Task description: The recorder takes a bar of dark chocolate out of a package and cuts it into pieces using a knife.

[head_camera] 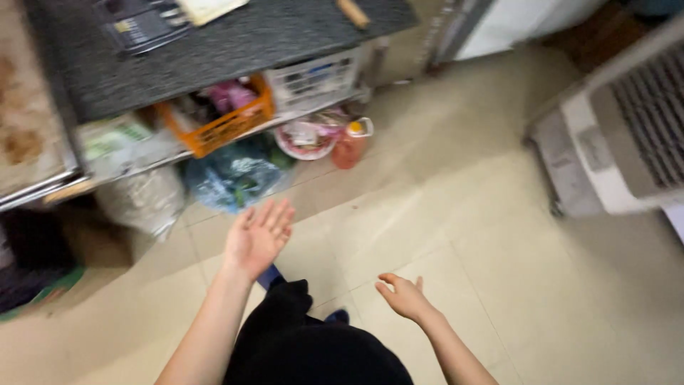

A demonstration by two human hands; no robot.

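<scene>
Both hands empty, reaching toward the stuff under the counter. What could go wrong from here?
1. The left hand is open near the blue plastic bag bulging onto the floor; the bag looks loose and may be hard to grip cleanly.
2. The orange bottle stands on the tile floor at the shelf edge; a sweep could tip it.
3. The picture is motion-blurred, so the right hand may misjudge a reach.

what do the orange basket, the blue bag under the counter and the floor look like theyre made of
Orange basket: likely rigid plastic, going by its latticed sides and even colour. Blue bag: thin plastic film, crinkled and glossy. Floor: probably glazed ceramic tile, pale beige with grout lines and soft sheen. Blur leaves all three open.
</scene>
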